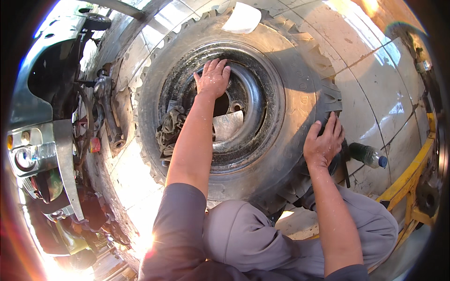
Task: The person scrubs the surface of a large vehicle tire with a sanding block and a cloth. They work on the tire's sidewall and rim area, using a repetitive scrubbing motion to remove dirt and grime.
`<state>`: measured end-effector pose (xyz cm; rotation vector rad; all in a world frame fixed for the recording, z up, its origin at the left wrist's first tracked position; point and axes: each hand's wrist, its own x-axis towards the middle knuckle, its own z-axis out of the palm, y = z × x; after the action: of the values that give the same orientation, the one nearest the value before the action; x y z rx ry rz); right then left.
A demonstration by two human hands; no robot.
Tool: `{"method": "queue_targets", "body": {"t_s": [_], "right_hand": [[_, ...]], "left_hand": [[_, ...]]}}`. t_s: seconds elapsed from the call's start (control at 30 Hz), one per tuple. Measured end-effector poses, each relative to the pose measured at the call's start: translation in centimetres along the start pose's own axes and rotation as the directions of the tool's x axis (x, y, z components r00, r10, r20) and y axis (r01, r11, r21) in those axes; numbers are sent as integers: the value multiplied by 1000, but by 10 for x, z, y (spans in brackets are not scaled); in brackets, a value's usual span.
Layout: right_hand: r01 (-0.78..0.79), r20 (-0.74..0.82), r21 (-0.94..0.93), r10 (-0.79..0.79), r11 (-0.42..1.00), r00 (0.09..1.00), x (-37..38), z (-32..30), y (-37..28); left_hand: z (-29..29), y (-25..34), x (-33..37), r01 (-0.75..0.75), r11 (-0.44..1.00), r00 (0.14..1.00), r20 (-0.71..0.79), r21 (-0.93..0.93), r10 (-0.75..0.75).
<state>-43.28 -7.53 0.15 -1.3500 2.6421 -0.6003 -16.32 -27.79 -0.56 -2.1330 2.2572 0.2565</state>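
Note:
A big chunky-treaded tyre (290, 93) lies on its side on the tiled floor, with a dark, dirty wheel rim (255, 89) in its middle. My left hand (213, 80) rests on the far part of the rim, fingers stretched out and holding nothing. A crumpled dark rag (172, 129) lies in the rim beside my left forearm. Close to it is a flat greyish piece (228, 125), its material unclear. My right hand (324, 143) lies against the tyre's right tread edge, fingers apart. A white curved sheet (242, 18) sits on the tyre's far edge.
A bottle with a blue cap (370, 155) lies right of the tyre, near a yellow metal frame (408, 180). At left stands a vehicle front with a headlight (24, 159). A dark metal part (107, 105) lies on the floor between vehicle and tyre. My bent knee is at the near side.

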Motion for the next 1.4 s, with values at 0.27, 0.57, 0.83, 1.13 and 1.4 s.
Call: {"method": "queue_targets", "body": {"t_s": [0.27,0.57,0.83,1.13,1.4], "right_hand": [[17,-11,-8,-17,1000,1000,-1,2,1],[41,-66,-31,-43,999,997,1,4,5],[76,-68,-22,-77,997,995,-2,8,3],[74,-86,-21,-75,997,993,-1,6,3],[86,-106,-34,-89,996,990,1,6,4]], "left_hand": [[-3,-46,3,205,974,979,-1,-101,-206],[6,-99,-10,335,908,938,-3,-252,-347],[13,-103,-16,401,907,916,75,-131,-394],[-13,4,-26,-24,999,997,73,-47,27],[3,43,-106,-294,950,949,-83,105,303]]}}
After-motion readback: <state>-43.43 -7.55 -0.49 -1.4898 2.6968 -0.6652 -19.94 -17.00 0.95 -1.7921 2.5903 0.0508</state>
